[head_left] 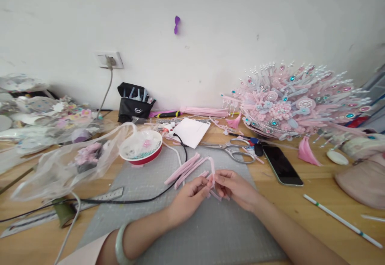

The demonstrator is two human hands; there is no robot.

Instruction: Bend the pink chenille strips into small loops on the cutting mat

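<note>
Both hands meet over the grey cutting mat (192, 233), pinching a bent pink pipe cleaner (212, 164) between their fingertips. My left hand (192, 194) comes from the lower left, thumb and index finger pressed together on it. My right hand (236, 188) grips the same piece from the right, its fingers curled. The pipe cleaner rises from the fingertips and bends over at the top; its lower part is partly hidden by the fingers. Just beyond the hands lie several folded pink pipe cleaners (183, 170) on the mat.
Scissors (236, 151), a white card (192, 132) and a red-rimmed bowl (144, 158) of beads lie behind. A phone (282, 165) and a beaded pink headdress (288, 104) are at right. A black cable (135, 201) crosses the mat; plastic bags (60, 168) crowd the left.
</note>
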